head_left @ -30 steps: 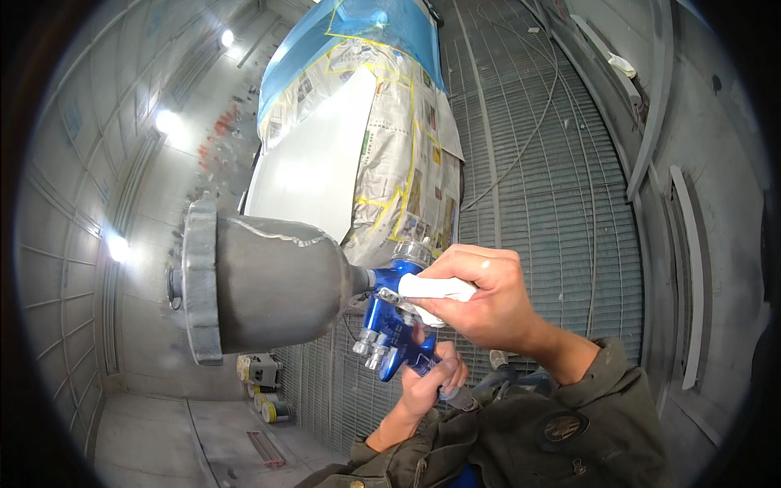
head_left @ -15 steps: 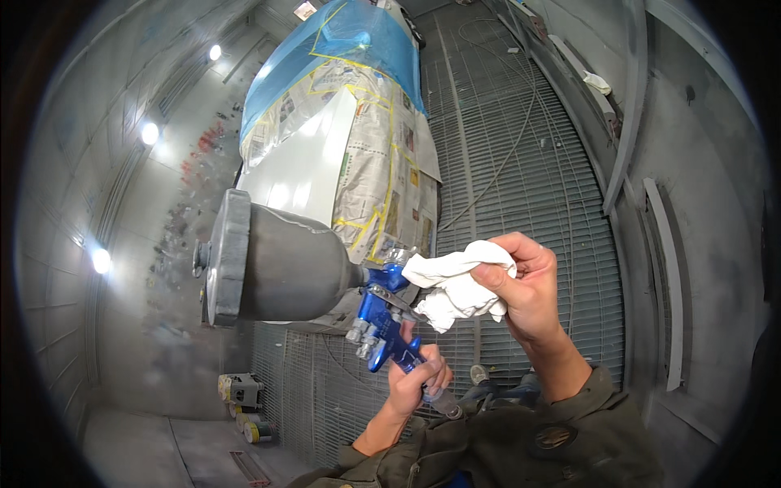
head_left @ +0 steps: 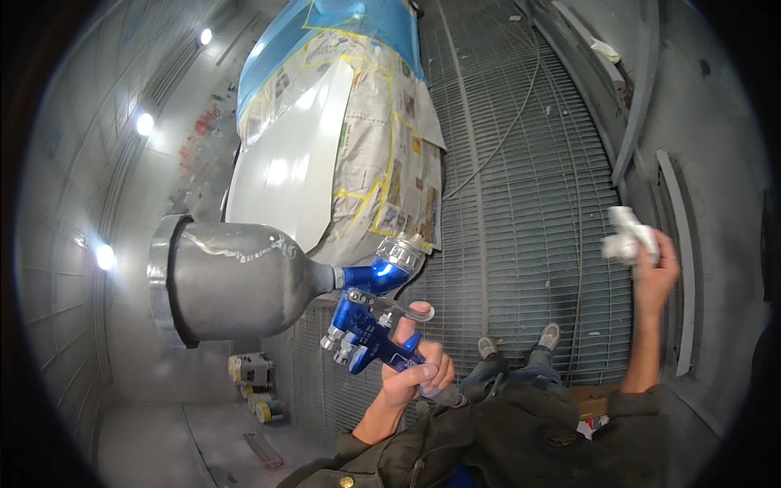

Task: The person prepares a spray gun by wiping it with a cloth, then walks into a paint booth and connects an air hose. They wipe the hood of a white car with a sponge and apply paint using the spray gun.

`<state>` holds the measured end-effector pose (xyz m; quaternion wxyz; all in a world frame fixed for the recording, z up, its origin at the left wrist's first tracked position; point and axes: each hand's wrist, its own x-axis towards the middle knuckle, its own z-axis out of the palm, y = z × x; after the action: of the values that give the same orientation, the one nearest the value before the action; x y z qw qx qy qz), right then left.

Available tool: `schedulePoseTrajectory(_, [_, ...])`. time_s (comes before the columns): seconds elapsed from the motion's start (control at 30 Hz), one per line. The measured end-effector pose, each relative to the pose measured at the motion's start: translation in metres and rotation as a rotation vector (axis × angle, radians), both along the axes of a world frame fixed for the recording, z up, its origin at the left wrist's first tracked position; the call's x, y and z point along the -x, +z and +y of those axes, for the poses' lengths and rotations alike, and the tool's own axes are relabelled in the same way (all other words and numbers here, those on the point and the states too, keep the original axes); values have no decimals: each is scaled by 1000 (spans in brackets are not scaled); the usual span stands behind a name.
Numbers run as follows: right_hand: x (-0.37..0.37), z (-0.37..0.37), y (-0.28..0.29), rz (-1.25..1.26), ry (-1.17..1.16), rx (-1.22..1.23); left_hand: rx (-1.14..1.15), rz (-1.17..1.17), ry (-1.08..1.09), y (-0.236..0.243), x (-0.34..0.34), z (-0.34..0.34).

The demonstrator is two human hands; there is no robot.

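I saw one blue metal spray gun (head_left: 370, 325) with one grey metal cup (head_left: 228, 281), my left hand (head_left: 415, 366) clamped round its grip. My right hand (head_left: 655, 272), well apart, pinched one crumpled white rag (head_left: 626, 240).

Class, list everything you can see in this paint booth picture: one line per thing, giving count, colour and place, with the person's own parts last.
spray gun: one, blue, centre, in the left hand
paint cup: one, grey metal, on the gun, pointing left
masked panel: one, white, wrapped in newspaper and blue film, upper centre
grated floor: one, grey, right of centre
wall lamps: three, white, left wall
white rag: one, far right, in the right hand
shoes: two, grey, on the grate
left hand: grips the gun handle
right hand: raised, clutching the rag
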<state>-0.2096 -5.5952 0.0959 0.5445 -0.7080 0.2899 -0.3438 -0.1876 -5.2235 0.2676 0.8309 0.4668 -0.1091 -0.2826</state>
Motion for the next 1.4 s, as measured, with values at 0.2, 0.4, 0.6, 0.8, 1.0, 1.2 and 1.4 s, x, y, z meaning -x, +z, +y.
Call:
schedulePoseTrajectory(0.2, [114, -193, -158, 400, -105, 937, 29, -60, -27, -1, 6, 9])
schedulePoseTrajectory(0.4, [189, -275, -227, 918, -82, 1061, 43, -35, 25, 0, 9, 21])
schedulePoseTrajectory(0.6, [124, -225, -214, 803, -213, 937, -1, -25, 48, 4, 19, 27])
schedulePoseTrajectory(0.8, [-32, 79, 54, -10, 589, 59, 17, 13, 136, -2, 23, 23])
schedulePoseTrajectory(1.0, [-50, 236, 169, -372, 1345, -62, -243, -95, 298, -8, 25, 40])
schedulePoseTrajectory(1.2, [-56, 305, 204, -166, 1448, -106, -323, -158, 476, -29, 36, 67])
schedulePoseTrajectory(1.4, [-49, 369, 175, -268, 1405, -61, -326, -263, 561, -40, 31, 97])
